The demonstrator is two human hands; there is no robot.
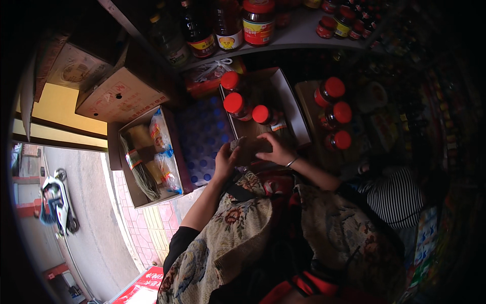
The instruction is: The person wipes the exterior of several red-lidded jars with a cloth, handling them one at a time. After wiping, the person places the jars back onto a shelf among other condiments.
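Note:
My left hand (226, 161) pinches a crumpled greyish cloth (237, 143) between thumb and fingers. Facing it, my right hand (280, 152) has its thumb and fingers curved apart, with a bracelet on the wrist. A dim brownish object (252, 150) lies between the two hands; shadow hides what it is and whether the right fingers grip it. Just beyond stands an open shallow cardboard box (291, 102). Several red-lidded jars are in or at it: one jar (262, 114) near my right fingers, another (234, 103) and one more (230, 80) along its left side.
Right of the box are more red-lidded jars (339, 113). A carton (176, 152) with bundled dry noodles (142, 171) and plastic packets (167, 171) sits left, beside blue-capped bottles (203, 163). Sauce bottles (229, 30) line a shelf (296, 36). Outside, a person rides a white scooter (60, 201).

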